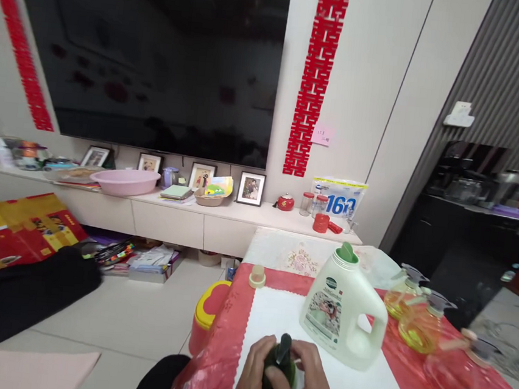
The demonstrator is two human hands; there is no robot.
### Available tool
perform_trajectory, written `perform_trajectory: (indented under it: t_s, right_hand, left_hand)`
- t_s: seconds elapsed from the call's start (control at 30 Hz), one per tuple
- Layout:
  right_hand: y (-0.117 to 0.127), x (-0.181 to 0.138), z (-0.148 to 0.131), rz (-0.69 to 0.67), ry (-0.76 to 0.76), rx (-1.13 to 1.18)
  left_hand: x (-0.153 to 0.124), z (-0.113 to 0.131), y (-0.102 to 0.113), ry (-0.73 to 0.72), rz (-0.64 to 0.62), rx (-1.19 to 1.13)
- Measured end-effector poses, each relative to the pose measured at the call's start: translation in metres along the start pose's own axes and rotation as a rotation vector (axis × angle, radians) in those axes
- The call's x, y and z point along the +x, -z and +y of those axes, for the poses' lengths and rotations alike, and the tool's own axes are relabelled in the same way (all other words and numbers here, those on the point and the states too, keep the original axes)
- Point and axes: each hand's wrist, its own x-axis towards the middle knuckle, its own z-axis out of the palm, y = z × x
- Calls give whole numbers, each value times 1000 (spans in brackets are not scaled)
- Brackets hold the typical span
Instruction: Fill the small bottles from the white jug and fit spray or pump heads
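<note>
A small dark green bottle (281, 358) with a black pump-like top stands between my hands at the front of the white sheet. My left hand (252, 374) is closed around its left side. My right hand (312, 383) grips it from the right, and a thumb lies across its front. The bottle's lower part is hidden by my fingers. Just beyond is a pale green detergent jug (344, 313) with a handle and a green pouring spout, uncapped. A pale translucent cap (258, 276) sits on the red cloth at the far left corner.
Several clear pump bottles with coloured liquid (420, 326) line the table's right side. White paper (271, 312) covers part of the red tablecloth (222, 344). A yellow-topped stool (210, 306) stands left of the table. Beyond, a low cabinet (170, 210) holds photos and a pink basin (125, 183).
</note>
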Motion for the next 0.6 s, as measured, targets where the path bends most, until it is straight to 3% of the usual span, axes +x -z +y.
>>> perform_trajectory:
  t_s: [0.23,0.47,0.6]
  right_hand:
    - [6,11,-16,-141,-86,-160]
    - [32,16,-38,-370,-107,-9]
    - [31,21,-51,-418,-77,13]
  left_hand:
    - [4,-1,3,-141,-52,23]
    - [12,12,16,-291,-53,92]
    - [16,17,19,-303,-102,89]
